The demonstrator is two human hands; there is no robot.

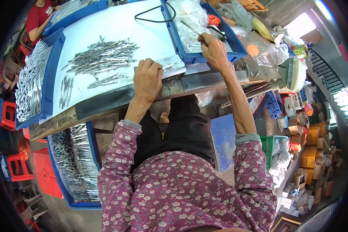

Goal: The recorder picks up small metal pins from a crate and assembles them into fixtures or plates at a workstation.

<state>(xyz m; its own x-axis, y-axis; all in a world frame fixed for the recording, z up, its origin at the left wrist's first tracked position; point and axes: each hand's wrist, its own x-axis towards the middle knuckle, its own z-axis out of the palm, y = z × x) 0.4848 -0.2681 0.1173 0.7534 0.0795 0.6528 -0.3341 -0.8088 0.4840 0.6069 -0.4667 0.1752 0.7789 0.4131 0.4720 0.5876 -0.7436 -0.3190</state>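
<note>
My left hand point(147, 79) is closed at the left end of a flat metal plate point(173, 65) at the table's near edge; its fingertips curl over and are partly hidden. Farther right, my raised right hand point(214, 52) grips a thin metal rod-like tool point(190, 28) that points up and left over a blue tray point(232, 48). How much of the tool lies inside the fist is hidden. Left of my left hand, a heap of slim metal pieces point(102, 56) lies on the white table sheet point(120, 27), with smaller bunches nearer me.
A blue tray point(50, 83) of white-tipped pieces stands at the left table end. Below it, another blue tray point(67, 203) holds metal pieces beside red stools point(17, 168). A black cord loop point(145, 19) lies at the back. A person in red point(36, 19) sits far left.
</note>
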